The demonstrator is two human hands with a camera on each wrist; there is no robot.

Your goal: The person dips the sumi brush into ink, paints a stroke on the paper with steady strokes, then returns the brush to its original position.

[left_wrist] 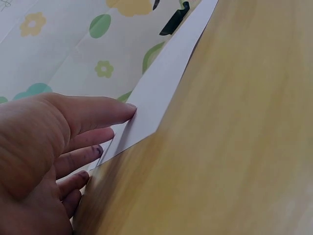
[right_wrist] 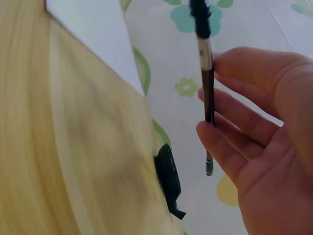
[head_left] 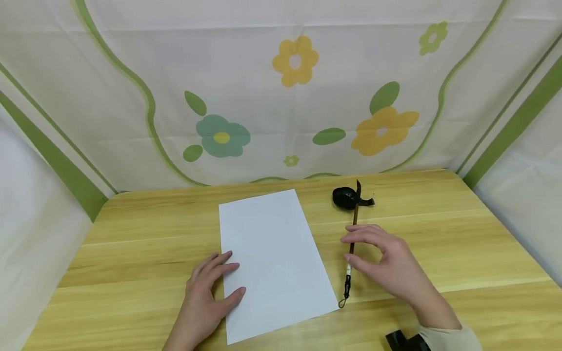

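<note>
My left hand (head_left: 206, 295) rests at the left edge of a white sheet of paper (head_left: 272, 263). Its thumb and fingertips touch the sheet, spread apart; dark smudges show on some fingertips in the left wrist view. With thumb and fingers, my right hand (head_left: 391, 258) pinches a writing brush (right_wrist: 209, 93) near the white band of its brown handle. The black bristles point away from me, and the hanging loop (head_left: 342, 303) is toward me. Under or behind the bristles sits a small round black dish (head_left: 344, 198) with a short stem; whether they touch I cannot tell.
The paper lies slightly turned on a wooden table (head_left: 145, 243). A white cloth (head_left: 263, 107) with flowers and green lines stands behind the table's far edge. Beside the right sleeve, a black device (head_left: 408, 342) shows at the bottom.
</note>
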